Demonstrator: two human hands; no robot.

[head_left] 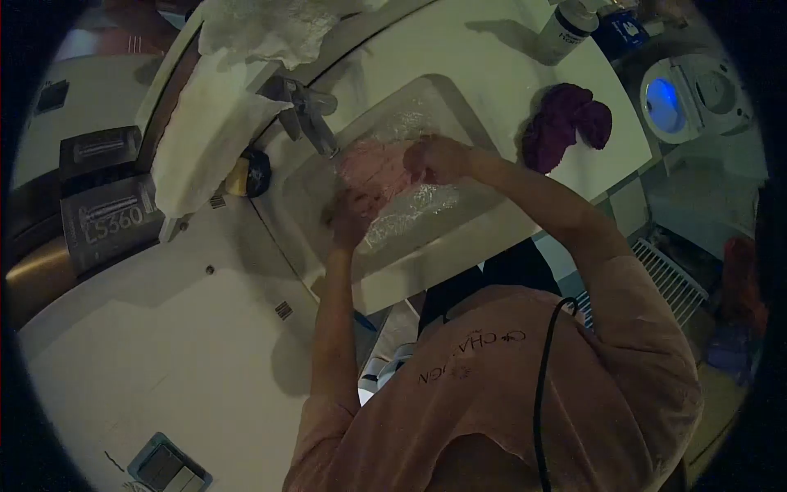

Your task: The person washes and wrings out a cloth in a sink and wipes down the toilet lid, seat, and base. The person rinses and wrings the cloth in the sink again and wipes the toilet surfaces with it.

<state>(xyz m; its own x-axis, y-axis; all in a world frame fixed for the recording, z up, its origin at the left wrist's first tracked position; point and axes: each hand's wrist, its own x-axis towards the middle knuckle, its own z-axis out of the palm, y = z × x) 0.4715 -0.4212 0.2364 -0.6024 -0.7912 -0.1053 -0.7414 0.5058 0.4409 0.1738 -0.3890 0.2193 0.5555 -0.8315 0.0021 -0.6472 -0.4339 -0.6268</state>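
Sink [393, 256] w/ water [432, 198], prob. pink cloth [373, 166] in it

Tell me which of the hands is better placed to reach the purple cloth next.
Probably the right hand: the purple cloth lies on its side of the basin. The left hand is farther off, at the pink cloth's other end.

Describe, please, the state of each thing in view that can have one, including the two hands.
Sink: holding water.
Pink cloth: wet, wrinkled, in the sink.
Left hand: at the pink cloth; grip unclear.
Right hand: at the pink cloth; grip unclear.
Tap: above the sink; flow unclear.
Purple cloth: crumpled, on the counter.
Bottle: upright.
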